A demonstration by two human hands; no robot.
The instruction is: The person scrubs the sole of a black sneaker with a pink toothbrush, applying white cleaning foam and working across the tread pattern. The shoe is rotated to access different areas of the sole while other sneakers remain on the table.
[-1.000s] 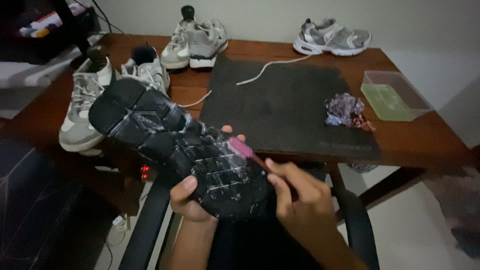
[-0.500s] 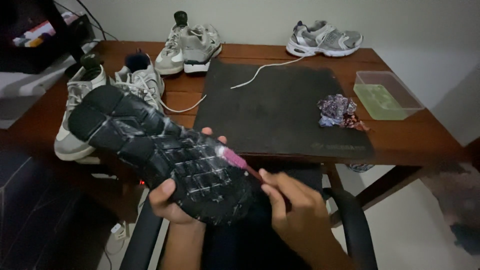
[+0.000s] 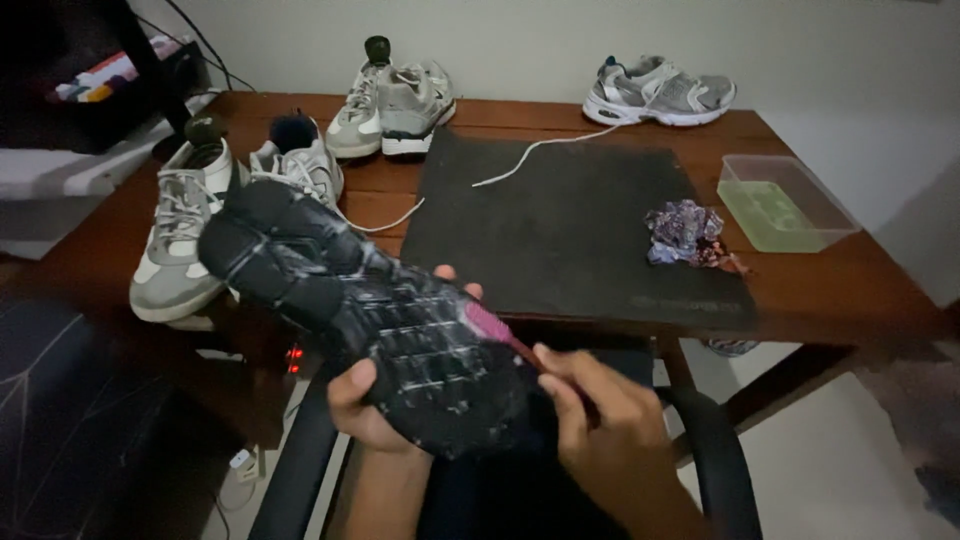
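My left hand [image 3: 365,405] grips a shoe [image 3: 370,315] turned sole up, its black tread streaked with white foam. The shoe slants from upper left down toward my lap. My right hand [image 3: 600,430] holds a small brush with a pink head [image 3: 492,328] pressed against the sole near its forefoot. Both hands hover over my lap, in front of the wooden desk [image 3: 850,290].
On the desk lie a black mat [image 3: 570,220] with a white lace [image 3: 545,150], a crumpled patterned cloth [image 3: 688,235], and a clear tub of greenish liquid [image 3: 785,205]. Grey-white sneakers stand at left [image 3: 185,235], back centre [image 3: 395,100] and back right [image 3: 658,92]. Black chair arms [image 3: 715,450] flank my lap.
The shoe and both hands have shifted a little between frames, and the brush head has slid along the sole. My grip on both is unchanged.
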